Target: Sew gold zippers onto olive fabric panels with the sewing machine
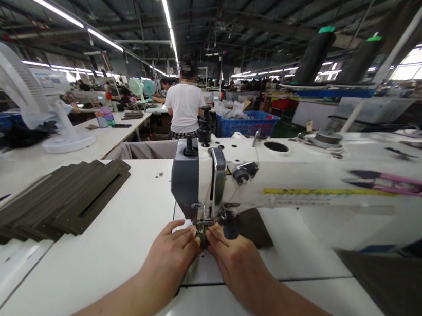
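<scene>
Hands [173,254] [234,262] | fingers pinched at needle [205,225], grasp unclear | machine [308,186] runs left-right

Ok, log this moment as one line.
left hand: at presser foot | right hand: at presser foot | sewing machine | fabric stack left

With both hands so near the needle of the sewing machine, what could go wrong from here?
1. The left hand and right hand have fingertips right at the presser foot of the sewing machine; a finger could likely be pricked if the needle runs.
2. The hands hide most of what lies under the foot, so it may shift unseen.
3. The stack of dark fabric pieces fans toward the table edge and might slide off.
</scene>
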Demonstrator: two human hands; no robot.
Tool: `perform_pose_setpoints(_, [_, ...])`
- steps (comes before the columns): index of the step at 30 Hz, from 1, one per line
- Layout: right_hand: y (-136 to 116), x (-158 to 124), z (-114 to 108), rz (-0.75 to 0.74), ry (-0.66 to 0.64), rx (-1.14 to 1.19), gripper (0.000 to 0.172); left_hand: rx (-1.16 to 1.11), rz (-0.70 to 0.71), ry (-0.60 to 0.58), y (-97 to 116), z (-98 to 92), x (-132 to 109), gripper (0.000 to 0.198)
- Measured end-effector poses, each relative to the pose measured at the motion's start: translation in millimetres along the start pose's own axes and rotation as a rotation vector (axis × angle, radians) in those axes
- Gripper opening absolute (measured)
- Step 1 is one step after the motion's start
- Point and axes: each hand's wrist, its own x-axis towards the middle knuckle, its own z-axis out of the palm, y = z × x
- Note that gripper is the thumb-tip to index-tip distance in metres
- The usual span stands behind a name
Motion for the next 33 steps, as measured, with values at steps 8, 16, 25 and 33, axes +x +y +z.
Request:
perform_pose_setpoints(8, [3.8,1.5,1.6,0.033,-0.031,0.025,0.023,0.067,0.019,-0.029,-2.9,4.5,1.0,0.028])
perform_pose_setpoints(16, [2.2,3.9,-1.0,0.044,-0.062,0.037,0.018,0.065,0.031,-0.05,-3.2,5.0,2.0,0.024])
perform_pose_setpoints(25, [4.7,5.3,2.2,0.072,-0.072,0.007,0.02,0.007,-0.048,0.003,-4.8,8.2,1.8,0.026])
perform_pose_setpoints(33, [8.9,3.0,7.2,0.14,-0.091,0.029,0.022,0.016,-0.064,-0.039,-3.4,6.4,6.3,0.022])
